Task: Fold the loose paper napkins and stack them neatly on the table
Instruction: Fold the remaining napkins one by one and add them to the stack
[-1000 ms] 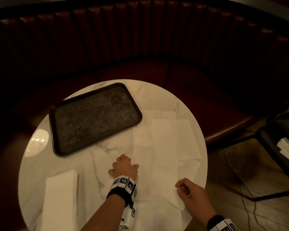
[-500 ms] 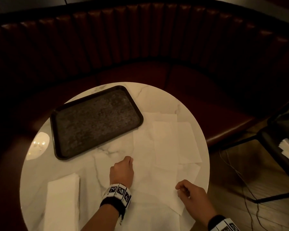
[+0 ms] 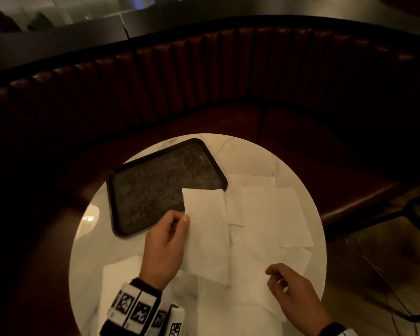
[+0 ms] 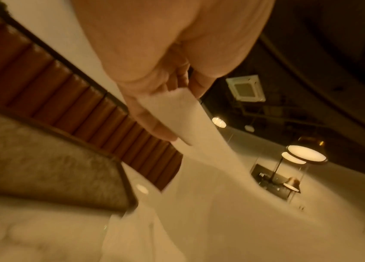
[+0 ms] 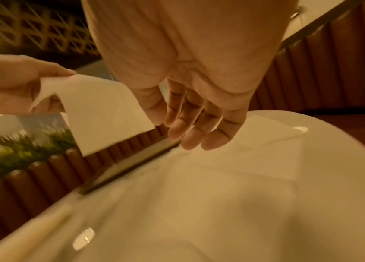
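Paper this thin is the main hazard: the napkin [image 3: 207, 235] hangs from a single pinch at its left edge, so a quick pull could likely tear it, or let it flop and crease off-line before the fold is set. Its lifted upper corner overlaps the tray [image 3: 155, 187] at centre frame, and a careless swing might drag it across the rim. Other loose napkins [image 3: 274, 214] lie overlapped at centre right on the table [image 3: 247, 151]; a sheet sliding against them could probably pull them askew or toward the right edge. One folded napkin [image 3: 119, 280] sits at lower left, partly behind the wrist.

In the head view the left hand [image 3: 165, 248] is raised at centre, thumb and fingers curled round the napkin's edge, wrist band low in the frame. The right hand [image 5: 190, 113] hovers at lower right, just above the sheets; its wrist view shows the fingers hanging loosely, slightly bent, holding nothing.
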Demonstrator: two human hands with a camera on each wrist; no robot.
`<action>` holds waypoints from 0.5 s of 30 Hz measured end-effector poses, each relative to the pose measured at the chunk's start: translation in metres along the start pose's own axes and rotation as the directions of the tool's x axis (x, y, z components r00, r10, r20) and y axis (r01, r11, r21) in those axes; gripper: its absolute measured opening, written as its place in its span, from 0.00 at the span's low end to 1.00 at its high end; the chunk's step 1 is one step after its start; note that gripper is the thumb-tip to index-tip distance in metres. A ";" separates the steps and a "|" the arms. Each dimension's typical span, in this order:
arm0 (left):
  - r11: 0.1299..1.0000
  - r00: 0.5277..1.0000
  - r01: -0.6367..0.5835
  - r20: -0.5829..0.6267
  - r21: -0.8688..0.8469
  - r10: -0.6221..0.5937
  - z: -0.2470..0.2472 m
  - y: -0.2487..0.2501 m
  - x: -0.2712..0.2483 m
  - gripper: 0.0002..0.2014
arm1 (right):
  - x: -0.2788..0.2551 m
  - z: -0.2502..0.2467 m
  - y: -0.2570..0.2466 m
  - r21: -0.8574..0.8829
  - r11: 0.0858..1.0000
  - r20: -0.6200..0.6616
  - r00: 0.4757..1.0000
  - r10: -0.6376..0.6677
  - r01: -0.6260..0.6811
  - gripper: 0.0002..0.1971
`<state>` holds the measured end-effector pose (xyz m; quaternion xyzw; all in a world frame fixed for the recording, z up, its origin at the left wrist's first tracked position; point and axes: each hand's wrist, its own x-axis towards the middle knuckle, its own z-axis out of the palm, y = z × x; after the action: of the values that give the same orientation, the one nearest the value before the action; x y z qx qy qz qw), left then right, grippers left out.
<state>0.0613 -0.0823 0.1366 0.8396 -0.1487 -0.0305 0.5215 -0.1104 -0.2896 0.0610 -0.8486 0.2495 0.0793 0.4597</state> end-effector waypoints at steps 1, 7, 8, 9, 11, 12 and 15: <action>0.999 1.000 0.003 0.003 -0.043 -0.003 -0.012 0.010 -0.003 0.09 | -0.001 -0.001 -0.011 0.044 0.999 -0.027 0.999 -0.025 0.027 0.10; 0.980 0.996 0.018 -0.078 -0.199 -0.034 -0.050 0.045 -0.033 0.09 | -0.007 0.005 -0.091 0.642 0.767 0.019 1.000 -0.001 -0.011 0.12; 0.979 0.994 0.031 -0.098 -0.203 -0.052 -0.049 0.043 -0.040 0.09 | -0.009 0.009 -0.101 0.742 0.664 0.105 0.994 0.017 -0.089 0.16; 0.978 0.990 0.049 -0.119 -0.205 -0.075 -0.048 0.040 -0.047 0.10 | -0.010 0.012 -0.111 0.801 0.578 0.172 0.985 0.026 -0.155 0.18; 0.973 0.980 0.084 -0.160 -0.214 -0.120 -0.044 0.034 -0.060 0.10 | -0.008 0.016 -0.123 0.844 0.491 0.209 0.975 0.072 -0.217 0.17; 0.969 0.972 0.097 -0.187 -0.228 -0.141 -0.043 0.030 -0.065 0.10 | -0.005 0.019 -0.124 0.834 0.506 0.177 0.976 0.129 -0.218 0.20; 0.961 0.956 0.098 -0.244 -0.259 -0.163 -0.040 0.029 -0.080 0.10 | -0.004 0.018 -0.120 0.691 0.706 -0.022 0.971 0.238 -0.157 0.33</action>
<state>-0.0127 -0.0376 0.1724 0.7736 -0.0170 0.0287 0.6328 -0.0527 -0.2194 0.1407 -0.5907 0.3752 -0.0159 0.7142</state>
